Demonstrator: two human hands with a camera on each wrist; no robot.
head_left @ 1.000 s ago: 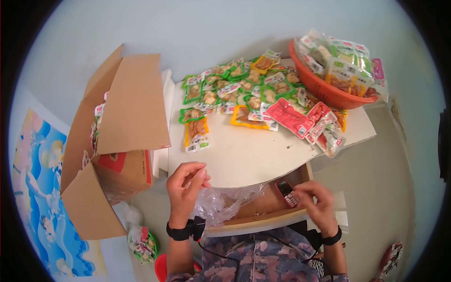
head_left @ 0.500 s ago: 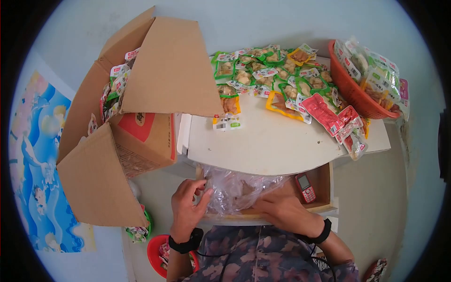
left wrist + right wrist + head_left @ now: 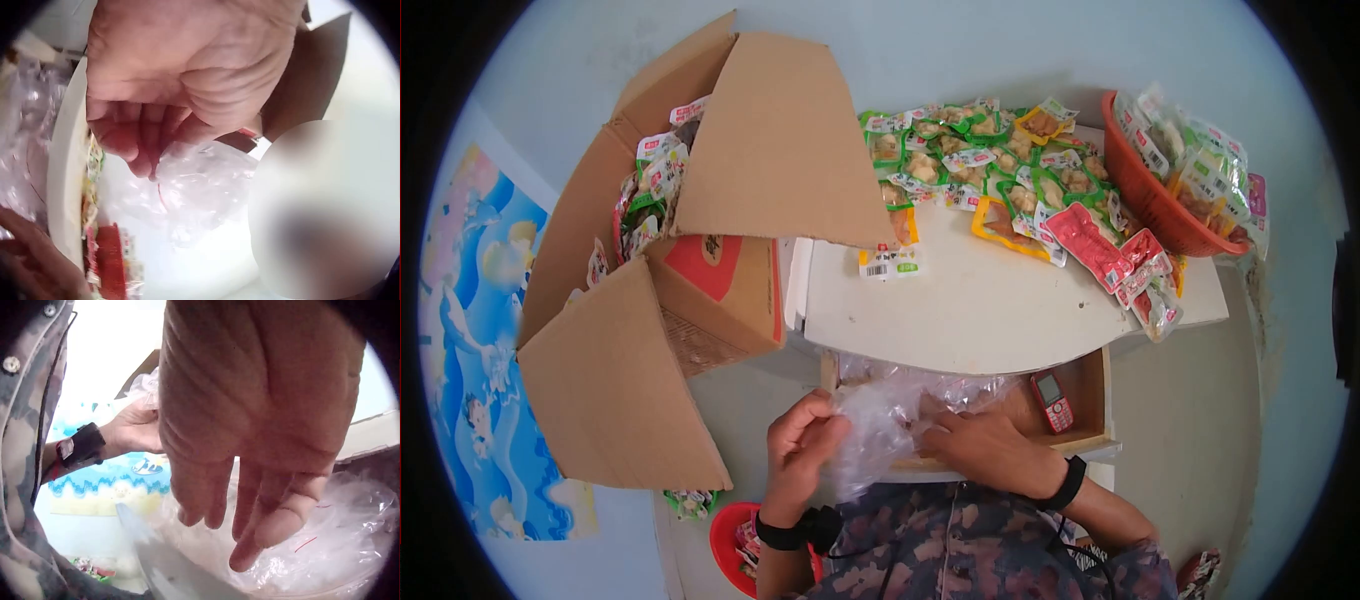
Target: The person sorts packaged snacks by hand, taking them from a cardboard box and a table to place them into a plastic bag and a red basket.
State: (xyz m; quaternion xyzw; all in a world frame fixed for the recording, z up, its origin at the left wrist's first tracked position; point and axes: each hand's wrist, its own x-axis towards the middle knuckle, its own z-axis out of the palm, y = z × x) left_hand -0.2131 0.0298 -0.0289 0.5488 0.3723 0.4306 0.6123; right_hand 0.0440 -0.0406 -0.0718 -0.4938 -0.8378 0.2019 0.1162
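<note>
My left hand point(image 3: 800, 455) pinches a clear plastic bag point(image 3: 865, 430) between thumb and fingers, above the drawer's left front edge. In the left wrist view the same bag point(image 3: 206, 187) hangs from the fingertips of the left hand point(image 3: 181, 81). Over the open drawer point(image 3: 1090, 400), my right hand point(image 3: 990, 450) reaches into more clear bags. The right wrist view has the right hand point(image 3: 256, 412) with fingers pointing down, relaxed and apart, over crumpled clear plastic point(image 3: 337, 544); no grip on it shows.
A red phone point(image 3: 1053, 402) lies in the drawer's right part. Snack packets point(image 3: 970, 165) cover the back of the white table point(image 3: 940, 320), beside an orange basket point(image 3: 1165, 200). An open cardboard box point(image 3: 780, 150) stands left. A red bucket point(image 3: 725, 545) is below.
Both hands have moved down to the drawer; the right hand swung left into the bags. The left hand has taken hold of a bag and drawn it over the drawer's front edge.
</note>
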